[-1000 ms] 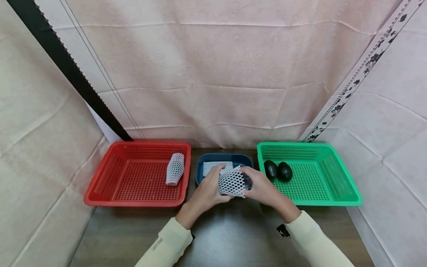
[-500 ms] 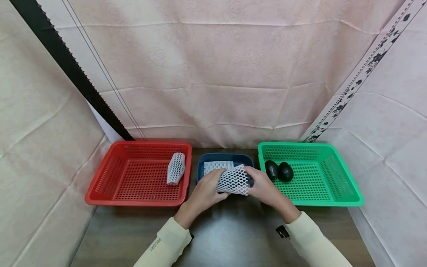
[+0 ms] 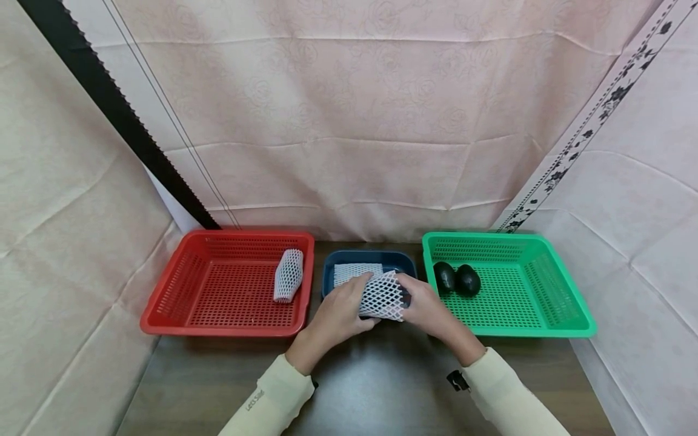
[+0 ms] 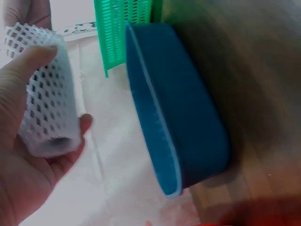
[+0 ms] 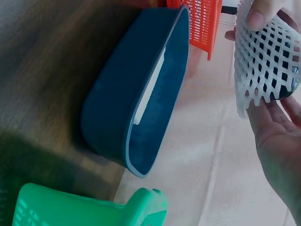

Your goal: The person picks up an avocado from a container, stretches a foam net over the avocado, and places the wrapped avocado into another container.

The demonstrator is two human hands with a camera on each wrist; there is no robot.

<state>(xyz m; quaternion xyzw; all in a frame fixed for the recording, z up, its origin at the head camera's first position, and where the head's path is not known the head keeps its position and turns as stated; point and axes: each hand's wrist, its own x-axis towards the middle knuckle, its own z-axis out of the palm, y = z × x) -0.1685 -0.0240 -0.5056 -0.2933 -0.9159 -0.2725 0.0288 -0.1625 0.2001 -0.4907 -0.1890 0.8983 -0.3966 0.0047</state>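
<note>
A white foam net sleeve (image 3: 380, 297) is held between both hands, above the front of a small blue tray (image 3: 395, 264). My left hand (image 3: 339, 310) grips its left side, the thumb lying across the mesh in the left wrist view. At the other end, my right hand (image 3: 428, 307) pinches the sleeve's edge with thumb and fingers. A dark, glossy avocado (image 5: 285, 91) shows inside the sleeve in the right wrist view, partly out at the open end. More flat white foam sleeves (image 3: 357, 270) lie in the blue tray.
A red basket (image 3: 218, 332) stands on the left, with one filled foam sleeve (image 3: 288, 277) at its right side. On the right, a green basket (image 3: 523, 297) holds two dark avocados (image 3: 467, 281). Cloth hangs behind and at both sides of the wooden table (image 3: 371, 387).
The sleeve tilts slightly and turns back between the hands, staying over the front of the tray. My right hand shifts a little at the open end. Baskets and their contents stay put.
</note>
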